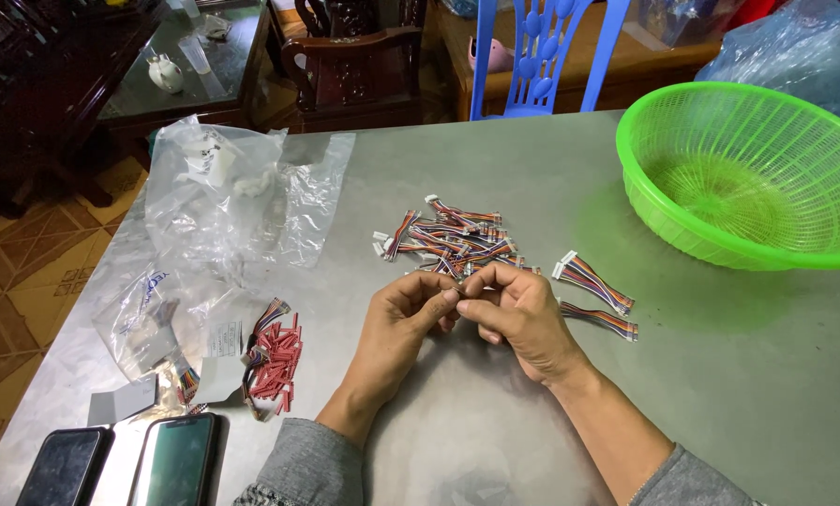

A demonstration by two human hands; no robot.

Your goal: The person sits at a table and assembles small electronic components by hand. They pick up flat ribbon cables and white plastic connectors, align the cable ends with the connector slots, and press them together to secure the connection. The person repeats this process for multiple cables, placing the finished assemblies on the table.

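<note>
1. The left hand (403, 323) and the right hand (521, 317) meet at the middle of the grey table (720, 375), fingertips pinched together on one small wire piece (458, 292). It is almost wholly hidden between the fingers, so I cannot tell which end each hand has.
2. Just past the knuckles, at 12 o'clock, lies the pile of multicoloured wire harnesses (450, 240) with white plugs, loose and overlapping.
3. At 2 o'clock from the right hand, two separate harnesses (596, 295) lie side by side, apart from the pile.
4. The green plastic basket (748, 173) sits well off at 2 o'clock and looks to hold nothing.
5. At 9 o'clock, clear plastic bags (223, 197) are spread out; at 8 o'clock a heap of small red connector pieces (281, 361) lies beside a few more wires.
6. Two phones (125, 464) rest at 7 o'clock by the table's edge.
7. Risks, as I judge them: the pinch is on a tiny part, so a slip could drop it into the pile, where it would be hard to pick out. A pull on thin wires could strain them at the plug. A sleeve sweeping left could scatter the red pieces.
</note>
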